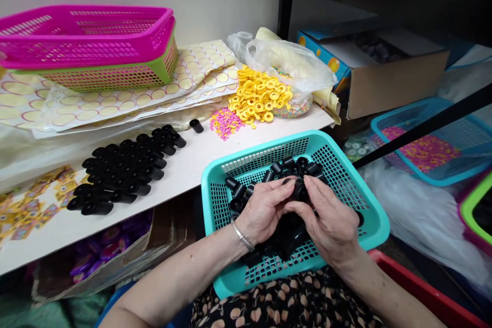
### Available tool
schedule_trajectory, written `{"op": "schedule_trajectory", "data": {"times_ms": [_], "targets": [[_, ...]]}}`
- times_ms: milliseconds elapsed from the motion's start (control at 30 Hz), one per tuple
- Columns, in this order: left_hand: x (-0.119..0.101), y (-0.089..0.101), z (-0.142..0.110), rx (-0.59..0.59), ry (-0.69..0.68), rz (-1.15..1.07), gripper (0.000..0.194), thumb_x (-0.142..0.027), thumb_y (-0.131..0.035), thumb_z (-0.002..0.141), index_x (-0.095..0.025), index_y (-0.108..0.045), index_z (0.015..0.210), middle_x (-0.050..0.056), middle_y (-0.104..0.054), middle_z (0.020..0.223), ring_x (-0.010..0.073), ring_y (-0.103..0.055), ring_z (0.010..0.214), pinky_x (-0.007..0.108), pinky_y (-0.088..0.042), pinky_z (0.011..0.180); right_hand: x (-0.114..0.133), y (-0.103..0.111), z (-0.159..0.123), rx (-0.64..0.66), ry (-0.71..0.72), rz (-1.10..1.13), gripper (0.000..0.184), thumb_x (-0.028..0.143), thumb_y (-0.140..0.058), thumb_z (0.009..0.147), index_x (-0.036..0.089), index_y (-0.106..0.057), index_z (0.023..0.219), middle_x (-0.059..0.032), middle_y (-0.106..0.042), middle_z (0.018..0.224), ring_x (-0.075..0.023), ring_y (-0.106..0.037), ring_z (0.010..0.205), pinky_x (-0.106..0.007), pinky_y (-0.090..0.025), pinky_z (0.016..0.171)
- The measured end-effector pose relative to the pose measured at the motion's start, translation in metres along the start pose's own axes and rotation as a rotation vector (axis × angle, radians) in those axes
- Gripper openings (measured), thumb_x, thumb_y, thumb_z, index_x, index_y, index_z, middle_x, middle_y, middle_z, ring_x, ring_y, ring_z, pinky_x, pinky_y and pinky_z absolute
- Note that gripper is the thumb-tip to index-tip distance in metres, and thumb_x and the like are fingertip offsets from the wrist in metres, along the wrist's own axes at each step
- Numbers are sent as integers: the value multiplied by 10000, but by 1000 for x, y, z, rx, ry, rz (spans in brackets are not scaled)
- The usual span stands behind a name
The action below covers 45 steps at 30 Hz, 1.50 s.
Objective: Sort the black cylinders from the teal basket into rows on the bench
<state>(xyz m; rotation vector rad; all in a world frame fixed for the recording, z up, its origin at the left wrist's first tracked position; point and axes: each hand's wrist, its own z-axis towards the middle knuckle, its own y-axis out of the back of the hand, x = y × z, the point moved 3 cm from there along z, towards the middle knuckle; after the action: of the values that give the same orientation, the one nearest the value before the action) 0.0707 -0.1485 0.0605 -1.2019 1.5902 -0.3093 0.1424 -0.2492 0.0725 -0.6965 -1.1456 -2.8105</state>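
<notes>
Over a turquoise basket (378, 228), my left hand (265, 207) and my right hand (332, 215) meet with fingertips closed. Between them is a small black plastic cylinder (301, 192), partly covered by the fingers. Many similar black cylinders (236, 188) lie loose in the basket below, some hidden under my hands. The basket rests on my lap. On the white table to the left, more black cylinders (125, 164) stand or lie close together in rows, with a single one (196, 125) apart.
Yellow ring-shaped parts (265, 96) and small pink and yellow pieces (226, 123) are heaped on the table (184, 164). Behind are sticker sheets (184, 82) and a magenta basket (154, 43) stacked on a green one. An open cardboard box (400, 79) and a blue basket (442, 179) stand right.
</notes>
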Motion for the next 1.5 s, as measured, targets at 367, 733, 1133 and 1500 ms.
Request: {"op": "schedule_trajectory", "data": {"times_ms": [367, 733, 1133, 1500], "targets": [[-35, 27, -16, 102, -189, 866, 366, -173, -594, 716, -185, -654, 1077, 90, -602, 1067, 186, -556, 874, 321, -470, 763, -5, -12, 15, 208, -348, 442, 249, 322, -694, 752, 194, -651, 961, 34, -567, 612, -99, -476, 475, -232, -437, 463], [-92, 52, -25, -100, -840, 1354, 299, -206, -731, 671, -183, -661, 961, 45, -674, 888, 172, -606, 795, 304, -490, 760, -23, -33, 28, 491, -477, 518, 215, 303, -608, 800, 210, -600, 993, 3, -598, 824, -134, -533, 697, -262, -441, 647], [-169, 168, 29, -1071, -664, 1744, 282, -388, -645, 618, -173, -681, 798, 18, -604, 718, 192, -567, 704, 291, -422, 669, -64, -52, 42, 860, 99, -161, 165, 244, -503, 833, 170, -588, 954, -79, -609, 937, -241, -493, 920, -348, -390, 783], [-161, 94, 3, -965, -858, 2037, 278, -309, -548, 776, -135, -607, 984, 128, -624, 950, 260, -589, 832, 357, -436, 703, -72, -31, 56, 816, -14, 170, 233, 228, -511, 846, 184, -570, 1067, -79, -568, 1011, -235, -499, 993, -374, -407, 859]]}}
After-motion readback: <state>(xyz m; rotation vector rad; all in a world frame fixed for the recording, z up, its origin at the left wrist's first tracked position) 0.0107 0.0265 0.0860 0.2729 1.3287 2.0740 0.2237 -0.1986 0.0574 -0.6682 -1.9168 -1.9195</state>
